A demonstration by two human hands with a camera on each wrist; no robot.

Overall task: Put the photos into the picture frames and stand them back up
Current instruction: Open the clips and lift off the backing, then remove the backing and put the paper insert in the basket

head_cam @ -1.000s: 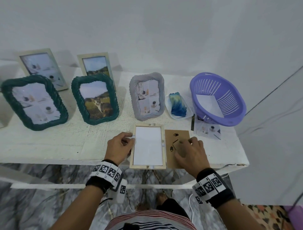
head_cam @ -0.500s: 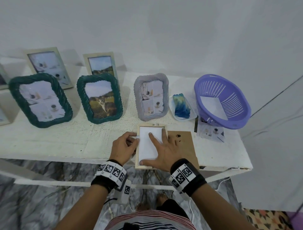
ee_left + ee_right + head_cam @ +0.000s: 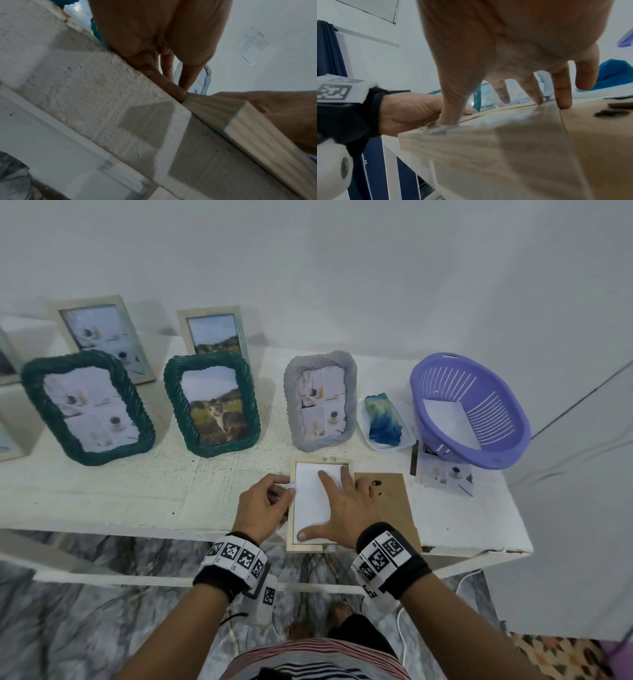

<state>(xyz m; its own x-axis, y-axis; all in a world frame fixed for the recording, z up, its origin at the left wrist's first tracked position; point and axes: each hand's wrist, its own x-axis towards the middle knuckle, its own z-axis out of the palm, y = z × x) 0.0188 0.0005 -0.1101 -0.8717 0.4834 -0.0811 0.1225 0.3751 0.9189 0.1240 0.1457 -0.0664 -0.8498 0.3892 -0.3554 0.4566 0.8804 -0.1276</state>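
Observation:
A light wooden frame (image 3: 308, 546) lies face down at the table's front edge, with a white photo back (image 3: 310, 508) set inside it. My right hand (image 3: 337, 501) lies flat on that photo, fingers spread and straight, thumb near the frame's bottom rim. In the right wrist view its fingertips (image 3: 563, 104) press down at the frame (image 3: 488, 142). My left hand (image 3: 286, 487) pinches the frame's left rim with curled fingers; the left wrist view shows a fingertip (image 3: 180, 94) against the frame's side (image 3: 248, 128). A brown backing board (image 3: 394, 508) lies just right of the frame.
A purple basket (image 3: 507, 446) holding a white sheet sits at the right, on top of a loose photo (image 3: 445, 477). A blue-green object on a clear tray (image 3: 382, 419) is beside it. Two green frames (image 3: 30, 392) (image 3: 174, 392), a grey one (image 3: 294, 392) and two pale ones stand behind.
My right hand left the brown backing board and moved left onto the white photo in the frame, where it now presses flat. The left hand stays at the frame's left rim.

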